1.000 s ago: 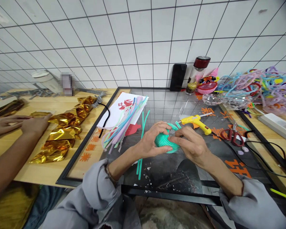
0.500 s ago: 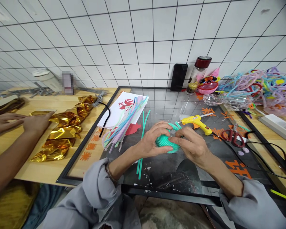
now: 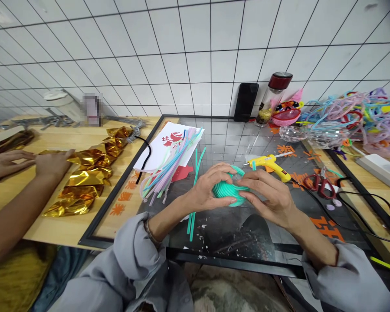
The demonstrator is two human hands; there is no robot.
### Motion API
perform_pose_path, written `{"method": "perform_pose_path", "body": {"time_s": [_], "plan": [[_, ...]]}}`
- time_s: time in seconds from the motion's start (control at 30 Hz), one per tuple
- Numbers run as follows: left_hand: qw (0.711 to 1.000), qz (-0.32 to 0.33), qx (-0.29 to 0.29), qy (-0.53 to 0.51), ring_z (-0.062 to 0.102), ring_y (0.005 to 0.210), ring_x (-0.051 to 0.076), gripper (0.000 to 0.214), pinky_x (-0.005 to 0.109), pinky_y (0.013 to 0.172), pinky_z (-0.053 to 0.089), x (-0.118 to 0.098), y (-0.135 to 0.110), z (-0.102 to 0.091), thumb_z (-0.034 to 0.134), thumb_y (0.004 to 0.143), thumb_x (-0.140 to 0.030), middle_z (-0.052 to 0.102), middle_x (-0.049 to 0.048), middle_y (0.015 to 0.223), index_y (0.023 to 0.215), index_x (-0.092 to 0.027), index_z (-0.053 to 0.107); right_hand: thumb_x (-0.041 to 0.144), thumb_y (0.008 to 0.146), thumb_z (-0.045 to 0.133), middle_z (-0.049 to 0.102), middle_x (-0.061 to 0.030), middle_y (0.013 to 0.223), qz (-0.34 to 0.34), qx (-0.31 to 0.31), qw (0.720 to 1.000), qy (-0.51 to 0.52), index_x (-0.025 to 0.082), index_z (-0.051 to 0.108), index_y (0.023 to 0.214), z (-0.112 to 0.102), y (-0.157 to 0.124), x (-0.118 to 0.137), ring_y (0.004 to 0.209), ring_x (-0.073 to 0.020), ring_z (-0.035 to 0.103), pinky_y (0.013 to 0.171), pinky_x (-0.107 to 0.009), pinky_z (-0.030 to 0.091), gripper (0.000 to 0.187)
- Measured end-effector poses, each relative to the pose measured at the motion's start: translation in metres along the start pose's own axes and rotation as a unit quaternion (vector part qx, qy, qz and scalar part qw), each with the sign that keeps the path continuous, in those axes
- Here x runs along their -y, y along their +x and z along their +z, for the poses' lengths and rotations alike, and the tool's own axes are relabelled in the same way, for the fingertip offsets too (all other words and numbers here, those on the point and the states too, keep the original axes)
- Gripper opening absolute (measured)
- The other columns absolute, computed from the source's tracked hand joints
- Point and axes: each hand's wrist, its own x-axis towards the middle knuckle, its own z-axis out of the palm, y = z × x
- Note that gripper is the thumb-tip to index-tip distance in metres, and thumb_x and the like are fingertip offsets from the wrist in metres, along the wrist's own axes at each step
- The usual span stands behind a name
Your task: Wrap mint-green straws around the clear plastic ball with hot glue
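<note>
A green ribbed ball (image 3: 226, 190), wound from pipe cleaner, is held above the dark glass board. My left hand (image 3: 211, 187) wraps its left side, fingers on top and thumb below. At the ball's right side, my right hand (image 3: 270, 195) pinches the green pipe cleaner (image 3: 253, 166), whose free end sticks up behind the fingers. Part of the ball's top shows a clear, shiny surface. Loose green pipe cleaners (image 3: 192, 216) lie left of the ball. Just beyond my right hand rests a yellow glue gun (image 3: 273, 166), its nozzle pointing left.
A bundle of pastel pipe cleaners (image 3: 172, 167) lies on white paper (image 3: 152, 149). Red-handled scissors (image 3: 321, 184) and black cable are at right. Along the wall stand a phone (image 3: 246, 102) and a glass bottle (image 3: 267, 108). At left, a co-worker's hands (image 3: 53, 164) handle gold foil (image 3: 87, 182).
My right hand has shifted slightly right, drawing the green strip away from the ball's top. Its fingers have spread a little along the ball's side. My left hand keeps its grip.
</note>
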Motion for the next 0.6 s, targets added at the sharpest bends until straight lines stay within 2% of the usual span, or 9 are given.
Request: {"method": "perform_pose_path", "body": {"time_s": [0.27,0.5,0.6], "plan": [[1.000,-0.003,0.000,-0.008,0.062,0.118,0.028,0.036,0.054,0.103,0.051,0.0002,-0.0003,-0.0002,0.080,0.079,-0.031,0.065,0.0126,0.118,0.104,-0.021,0.056,0.017,0.094,0.062,0.064,-0.0072,0.094,0.014,-0.007,0.999,-0.048,0.022,0.070,0.098,-0.0123,-0.0009,-0.0088,0.083,-0.0177,0.065,0.066,-0.030,0.053,0.010],[1.000,-0.003,0.000,-0.006,0.062,0.119,0.028,0.036,0.055,0.105,0.050,0.0025,-0.0012,0.0003,0.080,0.079,-0.033,0.065,0.0118,0.119,0.104,-0.022,0.057,0.023,0.094,0.064,0.062,-0.0070,0.097,0.010,0.004,0.999,-0.031,0.022,0.070,0.103,-0.0104,-0.0014,-0.0086,0.086,-0.0180,0.064,0.070,-0.032,0.055,0.011],[1.000,-0.005,0.002,-0.012,0.062,0.119,0.027,0.037,0.056,0.108,0.047,0.0037,-0.0018,-0.0001,0.080,0.079,-0.031,0.065,0.0117,0.120,0.105,-0.022,0.057,0.016,0.094,0.061,0.062,-0.0076,0.099,-0.002,0.023,0.999,-0.024,0.022,0.070,0.107,-0.0103,-0.0025,-0.0099,0.091,-0.0188,0.063,0.074,-0.033,0.054,0.017]]}}
